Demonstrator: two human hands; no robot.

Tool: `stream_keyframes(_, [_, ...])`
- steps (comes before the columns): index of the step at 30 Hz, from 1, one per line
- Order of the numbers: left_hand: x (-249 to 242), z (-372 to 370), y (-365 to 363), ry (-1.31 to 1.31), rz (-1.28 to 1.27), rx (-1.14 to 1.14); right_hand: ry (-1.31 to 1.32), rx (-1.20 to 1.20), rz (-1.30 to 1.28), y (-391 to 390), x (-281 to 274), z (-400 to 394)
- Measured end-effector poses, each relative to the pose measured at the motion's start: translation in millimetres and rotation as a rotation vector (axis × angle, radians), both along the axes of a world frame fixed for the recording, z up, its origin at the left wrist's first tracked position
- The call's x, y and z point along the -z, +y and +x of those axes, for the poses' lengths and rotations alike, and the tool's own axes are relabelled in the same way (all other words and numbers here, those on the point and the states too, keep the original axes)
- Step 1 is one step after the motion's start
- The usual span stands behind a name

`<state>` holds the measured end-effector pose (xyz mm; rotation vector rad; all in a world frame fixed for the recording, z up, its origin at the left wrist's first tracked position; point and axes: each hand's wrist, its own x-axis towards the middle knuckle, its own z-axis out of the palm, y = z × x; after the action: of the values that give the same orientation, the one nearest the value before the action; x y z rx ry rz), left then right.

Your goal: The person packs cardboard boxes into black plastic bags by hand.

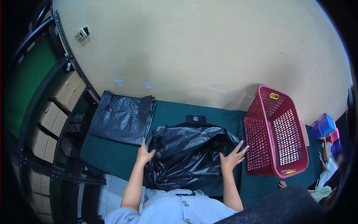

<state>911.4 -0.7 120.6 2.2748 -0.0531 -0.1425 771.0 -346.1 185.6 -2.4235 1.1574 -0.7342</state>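
A crumpled black plastic bag [188,153] lies on the green-covered table [112,156] right in front of me. My left hand [144,153] rests flat on the bag's left edge, fingers apart. On the bag's right edge lies my right hand [233,156], fingers spread as well. Neither hand grips the plastic. A flattened stack of black bags [121,117] lies further left on the table, out of both hands' touch.
A red perforated laundry basket [278,134] lies tipped on its side at the right. A black metal shelf rack with cardboard boxes [56,108] stands to the left. A cream wall is behind the table. Another person [328,168] and purple and pink containers [324,127] are at far right.
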Motion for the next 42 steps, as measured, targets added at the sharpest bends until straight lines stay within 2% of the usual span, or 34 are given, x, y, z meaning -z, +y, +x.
stream_keyframes(1, [23,10,18,0.122,-0.034,0.004,-0.113,-0.020,0.266,-17,1,-6])
stream_keyframes(2, [27,10,29,0.184,-0.331,-0.083,-0.207,-0.081,0.264,-44,29,-13])
stream_keyframes(3, [29,12,39,0.245,-0.627,-0.169,-0.221,0.028,0.359,-87,77,-15])
stream_keyframes(4, [22,13,56,0.263,-0.749,-0.218,-0.383,-0.034,0.878,-132,104,-21])
stream_keyframes(5, [13,13,75,0.281,-0.871,-0.267,-0.326,-0.100,0.806,-143,84,-27])
stream_keyframes(6, [10,18,98,0.220,-0.954,-0.271,-0.682,-0.040,1.034,-153,78,-28])
stream_keyframes(7, [6,20,113,0.160,-1.035,-0.276,-0.736,0.007,1.171,-151,42,-28])
stream_keyframes(9, [-46,6,113,0.116,-1.088,-0.247,-0.834,-0.262,1.251,-166,18,-33])
stream_keyframes(10, [-47,8,118,0.118,-1.086,-0.244,-0.946,-0.231,1.286,-160,-2,-29])
stream_keyframes(11, [-47,10,129,0.134,-1.147,-0.371,-1.057,-0.199,1.319,-152,-25,-27])
stream_keyframes(13, [-48,15,146,0.160,-1.261,-0.631,-1.160,-0.508,1.243,-158,-35,-30])
stream_keyframes(14, [-53,14,145,0.159,-1.261,-0.631,-1.161,-0.509,1.243,-157,-32,-28])
stream_keyframes(16, [-60,11,138,-0.296,-1.802,0.230,-1.130,-0.412,1.239,-156,-16,-22])
stream_keyframes(17, [-67,9,127,-0.296,-1.805,0.232,-1.115,-0.364,1.234,-156,-6,-19])
stream_keyframes(19, [-79,6,107,-0.344,-1.715,0.622,-1.086,-0.267,1.219,-153,11,-18])
stream_keyframes(20, [-52,1,121,-0.245,-1.685,0.423,-1.072,-0.221,1.212,-151,16,-20])
stream_keyframes(21, [-49,-3,120,-0.252,-1.689,0.425,-0.863,-0.146,1.170,-129,11,-27])
stream_keyframes(22, [-49,-6,118,-0.111,-1.404,0.147,-0.618,-0.107,0.953,-114,22,-32])
stream_keyframes(23, [-48,-11,119,0.024,-1.100,-0.115,-0.572,-0.097,0.963,-115,45,-36])
stream_keyframes(25, [-12,-30,127,0.038,-0.495,-0.106,-0.366,-0.237,0.752,-107,63,-52])
stream_keyframes(26, [2,-40,131,0.008,-0.313,-0.109,-0.249,-0.276,0.703,-108,75,-61])
stream_keyframes(27, [-12,-47,121,-0.023,-0.132,-0.109,-0.132,-0.314,0.652,-115,96,-70])
stream_keyframes(28, [-28,-57,113,0.013,0.019,-0.099,-0.086,-0.190,0.684,-121,117,-77])
stream_keyframes(29, [-76,-71,85,0.048,0.170,-0.089,-0.088,-0.185,0.685,-114,112,-78])
stream_keyframes(30, [-96,-74,70,0.048,0.170,-0.085,-0.130,-0.173,0.437,-94,82,-75])
stream_keyframes(31, [-111,-75,57,-0.065,0.264,-0.019,-0.171,-0.160,0.187,-72,48,-69])
stream_keyframes(32, [-121,-74,46,-0.179,0.357,0.049,-0.232,-0.152,0.175,-52,14,-60])
stream_keyframes(33, [-124,-71,34,-0.288,0.339,0.140,-0.238,-0.146,0.173,-44,5,-53])
stream_keyframes(35, [-130,-65,3,-0.400,0.340,0.356,-0.183,-0.399,-0.207,-29,-6,-45])
stream_keyframes(38, [-119,-55,-40,-0.503,0.112,0.590,-0.205,-0.522,-0.257,21,-13,-26])
stream_keyframes(39, [-113,-51,-56,-0.535,0.130,0.595,-0.165,-0.562,-0.304,33,-8,-21])
stream_keyframes(42, [-82,-16,-81,-0.425,0.329,0.598,-0.222,-0.666,-0.188,70,8,-11])
